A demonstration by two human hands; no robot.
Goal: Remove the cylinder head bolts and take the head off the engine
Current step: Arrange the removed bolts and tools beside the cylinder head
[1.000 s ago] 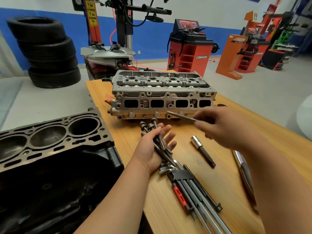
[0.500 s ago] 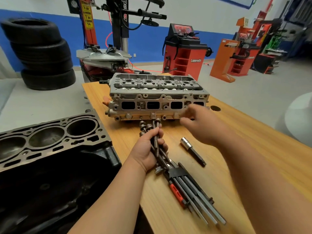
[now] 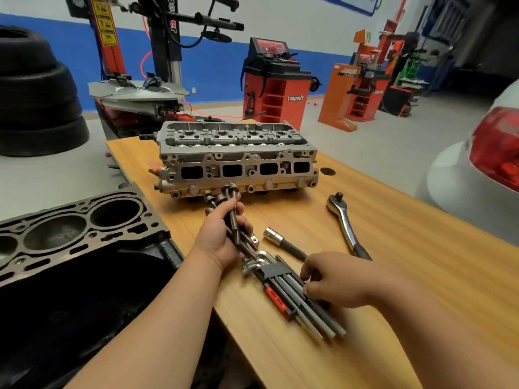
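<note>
"Lanpody" stands in white on the red machine (image 3: pixel 276 88). The yellow label (image 3: pixel 105 23) on the red post (image 3: pixel 113 56) is too blurred to read.

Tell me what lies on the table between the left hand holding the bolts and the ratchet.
In the head view, only a socket bit lies between the left hand gripping the bolts and the ratchet.
</note>
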